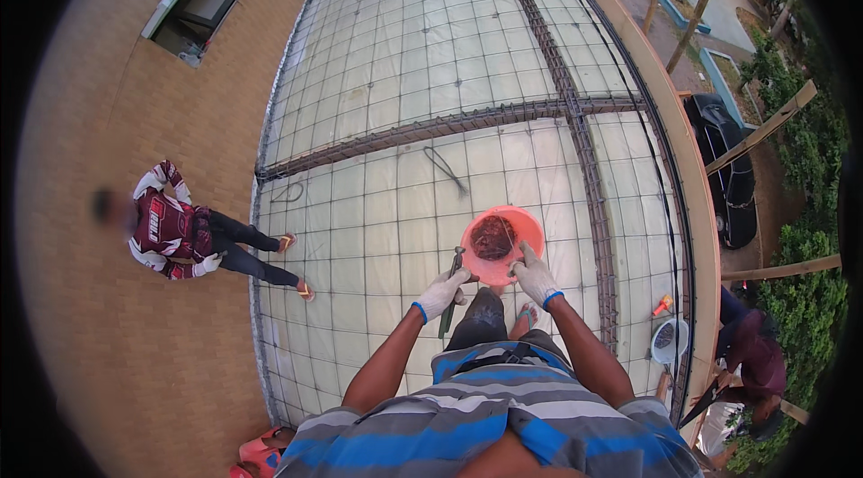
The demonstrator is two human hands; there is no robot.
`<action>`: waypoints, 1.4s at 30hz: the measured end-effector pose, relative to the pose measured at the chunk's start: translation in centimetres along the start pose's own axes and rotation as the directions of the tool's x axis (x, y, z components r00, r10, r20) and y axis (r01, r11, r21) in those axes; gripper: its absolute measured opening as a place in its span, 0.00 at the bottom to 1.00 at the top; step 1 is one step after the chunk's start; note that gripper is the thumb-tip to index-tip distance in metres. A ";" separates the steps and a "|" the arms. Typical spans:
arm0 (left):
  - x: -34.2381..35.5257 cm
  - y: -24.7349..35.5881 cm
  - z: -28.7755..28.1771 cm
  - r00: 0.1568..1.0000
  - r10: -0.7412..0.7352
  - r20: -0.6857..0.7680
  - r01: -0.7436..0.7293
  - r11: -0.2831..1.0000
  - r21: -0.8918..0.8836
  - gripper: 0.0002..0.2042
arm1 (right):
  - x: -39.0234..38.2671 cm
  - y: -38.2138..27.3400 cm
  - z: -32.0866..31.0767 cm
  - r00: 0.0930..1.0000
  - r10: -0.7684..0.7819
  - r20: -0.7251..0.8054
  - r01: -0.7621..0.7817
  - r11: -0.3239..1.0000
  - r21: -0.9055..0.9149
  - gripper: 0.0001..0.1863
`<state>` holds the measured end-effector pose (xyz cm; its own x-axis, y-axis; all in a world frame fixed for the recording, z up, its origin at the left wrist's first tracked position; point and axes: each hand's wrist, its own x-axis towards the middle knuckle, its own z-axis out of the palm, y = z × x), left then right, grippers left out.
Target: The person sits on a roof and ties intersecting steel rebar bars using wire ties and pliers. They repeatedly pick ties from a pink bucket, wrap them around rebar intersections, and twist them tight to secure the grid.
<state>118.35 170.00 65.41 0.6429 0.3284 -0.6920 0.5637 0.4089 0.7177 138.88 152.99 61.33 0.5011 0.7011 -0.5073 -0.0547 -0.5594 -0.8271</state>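
At right fingers (527, 252): pink bucket (530, 224), gripped by rim.

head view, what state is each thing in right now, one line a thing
Left hand: gloved, closed around the pliers.
Pliers: gripped, head up; open or shut unclear.
Right hand: gloved, gripping the pink tub's rim.
Pink tub: uncovered, partly filled with brownish stuff.
Pale bucket: uncovered, dark contents inside.
Steel bars: laid in a grid.
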 end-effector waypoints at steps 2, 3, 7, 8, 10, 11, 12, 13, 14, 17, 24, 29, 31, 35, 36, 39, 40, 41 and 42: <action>3.4 1.3 -0.4 0.998 -0.057 0.035 0.060 0.994 -0.095 0.20 | 0.3 -4.0 0.2 0.991 0.050 0.127 -0.052 0.999 0.010 0.47; 4.4 2.8 0.6 0.999 -0.032 0.042 0.037 0.991 -0.126 0.22 | 0.6 -4.2 0.3 0.990 0.020 0.140 -0.021 1.000 0.004 0.47; 9.8 3.0 0.7 0.990 -0.044 0.137 0.083 0.952 -0.295 0.21 | 1.7 -6.9 0.9 0.976 0.097 0.193 -0.070 0.988 -0.141 0.46; 10.4 2.2 0.4 0.984 -0.083 0.160 0.134 0.931 -0.339 0.20 | 1.5 -6.5 1.4 0.974 0.115 0.193 -0.086 0.984 -0.155 0.45; 12.3 1.0 -0.3 0.974 -0.142 0.175 0.204 0.885 -0.418 0.18 | 2.2 -6.7 1.4 0.959 0.182 0.218 -0.183 0.983 -0.016 0.44; 13.1 0.4 -0.7 0.970 -0.178 0.166 0.233 0.873 -0.428 0.17 | 2.6 -6.5 1.3 0.949 0.209 0.234 -0.226 0.973 0.049 0.43; 13.4 -0.2 -1.0 0.962 -0.221 0.160 0.270 0.862 -0.429 0.16 | 2.7 -5.1 1.7 0.959 0.216 0.182 -0.223 0.975 0.019 0.41; 14.1 -0.9 -1.5 0.955 -0.242 0.171 0.295 0.833 -0.468 0.15 | 3.3 -3.3 1.9 0.970 0.206 0.127 -0.205 0.979 -0.018 0.40; 14.8 -1.6 -1.7 0.948 -0.273 0.167 0.320 0.820 -0.475 0.15 | 3.7 -1.5 1.8 0.979 0.191 0.076 -0.187 0.981 -0.060 0.39; 16.5 -3.0 -1.9 0.929 -0.338 0.149 0.365 0.784 -0.502 0.16 | 5.2 0.6 -0.6 0.931 0.363 -0.030 -0.364 0.928 -0.074 0.30; 21.5 -8.4 0.1 0.927 -0.372 0.052 0.325 0.723 -0.609 0.13 | 7.3 13.6 -6.3 0.856 0.494 -0.153 -0.517 0.807 -0.286 0.23; 26.9 -11.2 2.4 0.916 -0.400 -0.021 0.278 0.674 -0.685 0.11 | 11.4 18.6 -9.6 0.826 0.552 -0.114 -0.548 0.739 -0.392 0.22; 28.6 -12.6 3.4 0.886 -0.458 -0.075 0.285 0.664 -0.691 0.11 | 13.7 20.9 -10.4 0.848 0.521 -0.098 -0.512 0.754 -0.412 0.23; 31.7 -14.1 5.4 0.839 -0.446 -0.313 0.133 0.725 -0.676 0.09 | 20.2 28.3 -10.8 0.858 0.511 -0.060 -0.482 0.757 -0.441 0.24; 32.4 -15.1 5.7 0.824 -0.453 -0.340 0.112 0.718 -0.687 0.09 | 22.3 31.3 -10.5 0.860 0.507 -0.064 -0.479 0.756 -0.447 0.25; 35.5 -16.2 6.5 0.774 -0.475 -0.419 0.061 0.715 -0.696 0.08 | 28.7 39.3 -9.9 0.862 0.500 -0.077 -0.458 0.705 -0.541 0.24; 36.7 -17.1 6.7 0.774 -0.457 -0.439 0.041 0.727 -0.685 0.08 | 31.6 41.2 -9.6 0.863 0.494 -0.104 -0.456 0.674 -0.581 0.24; 37.8 -18.6 6.7 0.769 -0.440 -0.463 0.017 0.739 -0.673 0.08 | 34.3 42.5 -9.3 0.848 0.520 -0.103 -0.490 0.696 -0.524 0.24; 38.5 -19.9 6.9 0.762 -0.427 -0.487 -0.003 0.750 -0.662 0.08 | 36.6 43.8 -8.8 0.829 0.551 -0.096 -0.527 0.711 -0.465 0.24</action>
<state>135.46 168.67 25.03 -0.0037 0.4903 -0.8715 0.0780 0.8690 0.4886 162.40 150.20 8.65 0.4685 0.2303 -0.8529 0.0991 -0.9730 -0.2083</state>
